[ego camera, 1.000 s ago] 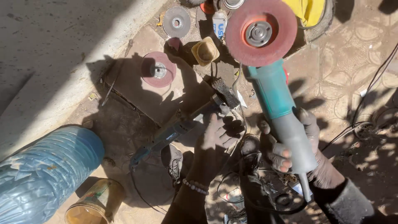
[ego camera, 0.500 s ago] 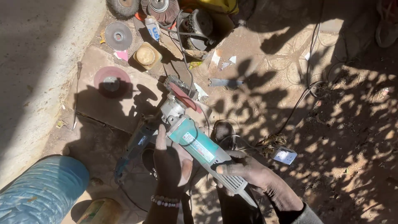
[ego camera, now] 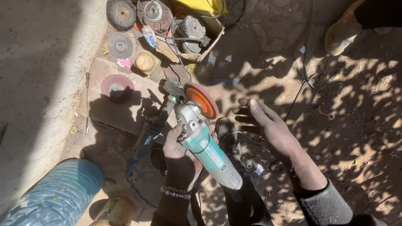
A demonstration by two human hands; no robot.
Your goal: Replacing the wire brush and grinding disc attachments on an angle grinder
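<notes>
One teal angle grinder point(ego camera: 204, 147), two hands point(ego camera: 178, 144), three loose discs point(ego camera: 117, 86).

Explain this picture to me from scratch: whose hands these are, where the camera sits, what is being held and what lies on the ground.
The picture comes from a camera worn on a person's head, looking down at their own two bare hands. The left hand grips a teal and grey angle grinder, a power tool, near its head; an orange disc sits on its front. The right hand is open, fingers spread, beside the disc and holding nothing. Below lies dirt ground with a flat stone slab. On and around the slab lie a reddish grinding disc, a grey disc, wire brush wheels and a second, darker grinder. A blue drum lies at lower left.
</notes>
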